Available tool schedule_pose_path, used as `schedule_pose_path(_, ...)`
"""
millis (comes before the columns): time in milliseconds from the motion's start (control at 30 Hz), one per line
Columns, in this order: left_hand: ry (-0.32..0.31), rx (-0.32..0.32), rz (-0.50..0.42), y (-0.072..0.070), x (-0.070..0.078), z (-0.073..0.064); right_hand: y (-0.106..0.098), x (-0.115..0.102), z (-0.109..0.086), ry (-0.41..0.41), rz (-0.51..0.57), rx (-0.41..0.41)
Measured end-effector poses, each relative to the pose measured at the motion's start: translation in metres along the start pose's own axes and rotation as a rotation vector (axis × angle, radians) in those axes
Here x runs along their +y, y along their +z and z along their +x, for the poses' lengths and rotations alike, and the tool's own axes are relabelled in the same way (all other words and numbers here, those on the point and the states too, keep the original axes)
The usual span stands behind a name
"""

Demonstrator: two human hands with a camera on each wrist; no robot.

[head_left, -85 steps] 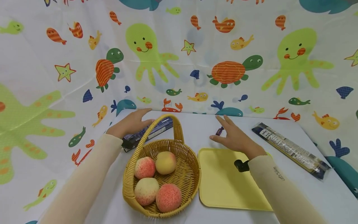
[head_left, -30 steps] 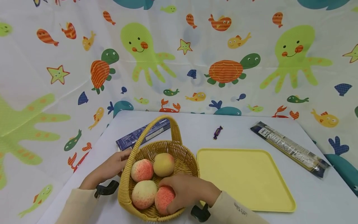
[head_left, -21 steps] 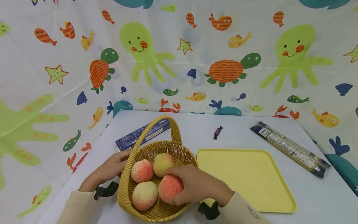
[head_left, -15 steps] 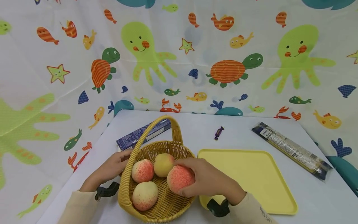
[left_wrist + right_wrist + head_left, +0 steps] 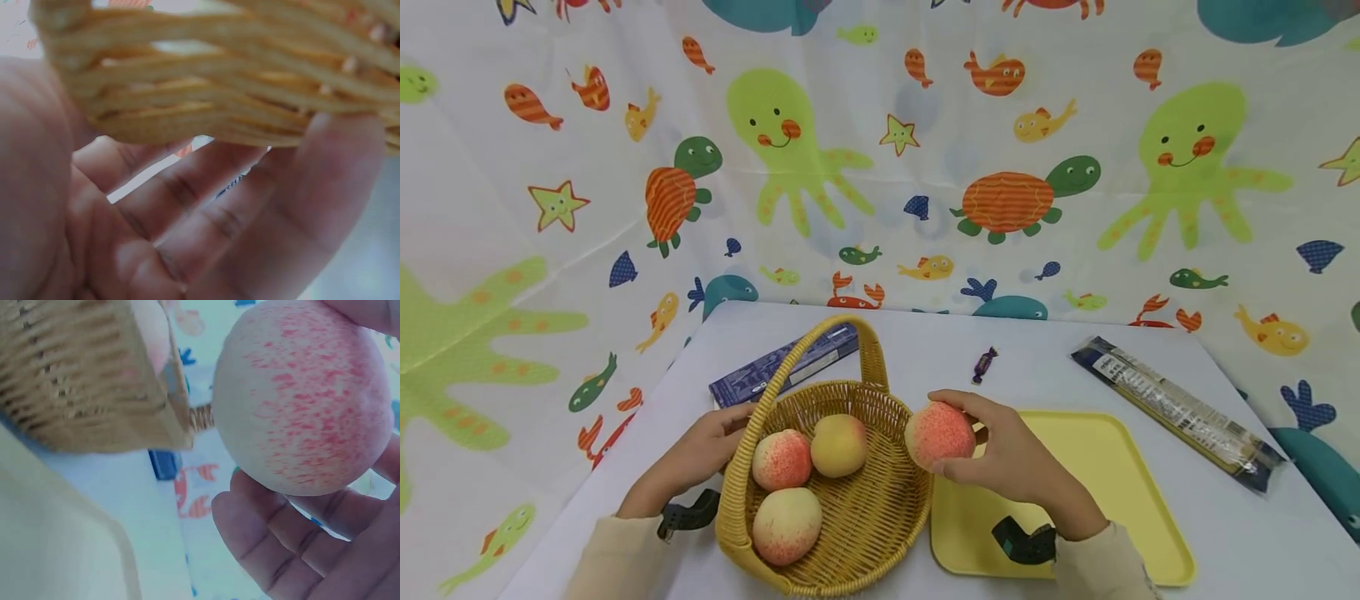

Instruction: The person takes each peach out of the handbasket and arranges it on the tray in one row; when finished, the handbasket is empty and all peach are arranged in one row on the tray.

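Note:
My right hand (image 5: 996, 450) holds a pink-red peach (image 5: 940, 436) between thumb and fingers, raised above the right rim of the wicker basket (image 5: 880, 517). In the right wrist view the peach (image 5: 300, 400) fills the space above my curled fingers, its paler side toward the basket. Against the basket's left side rests my left hand (image 5: 696, 450); the left wrist view shows its fingers (image 5: 187, 187) stretched out, with a fingertip touching the wickerwork (image 5: 187, 112). Inside the basket sit a red-and-cream peach (image 5: 781, 460), a yellow peach (image 5: 838, 446) and a pale peach (image 5: 787, 525).
Right of the basket lies a yellow tray (image 5: 1093, 500), partly under my right forearm. Behind them are a dark blue box (image 5: 748, 379) and a small purple wrapped candy (image 5: 984, 365). A long plastic-wrapped packet (image 5: 1176, 408) lies at the right. A sea-animal cloth (image 5: 925, 125) hangs behind.
My right hand came from near the candy, gripped the pink-red peach, and lifted it up and rightward to the basket's rim. My left hand moved from the box to the basket's side.

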State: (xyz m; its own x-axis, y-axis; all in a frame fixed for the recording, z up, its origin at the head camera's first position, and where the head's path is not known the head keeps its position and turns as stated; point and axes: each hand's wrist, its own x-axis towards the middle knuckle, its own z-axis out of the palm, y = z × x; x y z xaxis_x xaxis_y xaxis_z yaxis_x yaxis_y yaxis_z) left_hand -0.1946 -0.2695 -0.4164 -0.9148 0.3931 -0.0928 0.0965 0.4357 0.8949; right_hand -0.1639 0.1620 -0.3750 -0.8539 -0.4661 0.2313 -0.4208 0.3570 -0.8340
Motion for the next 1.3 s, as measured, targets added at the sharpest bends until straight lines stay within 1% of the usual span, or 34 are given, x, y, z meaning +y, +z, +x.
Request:
schedule_pose_path(100, -0.018, 0.004, -0.018, 0.001, -0.003, -0.001, -0.004, 0.009, -0.001, 0.022, 0.042, 0.033)
schedule_pose_path(267, -0.025, 0.004, -0.052, 0.003, -0.008, -0.002, -0.007, 0.021, -0.003, 0.1, 0.101, 0.063)
schedule_pose_path(400, -0.016, 0.009, -0.065, 0.003, -0.01, -0.003, -0.011, 0.031, -0.004, 0.148, 0.097, 0.092)
schedule_pose_path(533, -0.01, 0.017, -0.079, 0.003, -0.013, -0.004, -0.014, 0.041, -0.002, 0.196, 0.072, 0.1)
schedule_pose_path(633, 0.0, 0.024, -0.086, 0.004, -0.016, -0.004, -0.015, 0.049, -0.001, 0.234, 0.055, 0.096)
schedule_pose_path(833, 0.024, 0.045, -0.091, 0.005, -0.017, -0.005, -0.014, 0.062, 0.001, 0.278, 0.038, 0.076)
schedule_pose_path(933, 0.04, 0.038, -0.094, 0.005, -0.016, -0.004, -0.012, 0.067, 0.002, 0.299, 0.04, 0.057)
schedule_pose_path(1033, 0.043, 0.035, -0.108, 0.006, -0.017, -0.003, -0.011, 0.072, 0.002, 0.317, 0.04, 0.041)
schedule_pose_path(1167, 0.049, 0.033, -0.115, 0.007, -0.018, -0.001, -0.01, 0.075, 0.002, 0.335, 0.044, 0.031)
schedule_pose_path(1300, 0.055, 0.032, -0.111, 0.006, -0.018, 0.0, -0.009, 0.076, 0.003, 0.333, 0.059, 0.015)
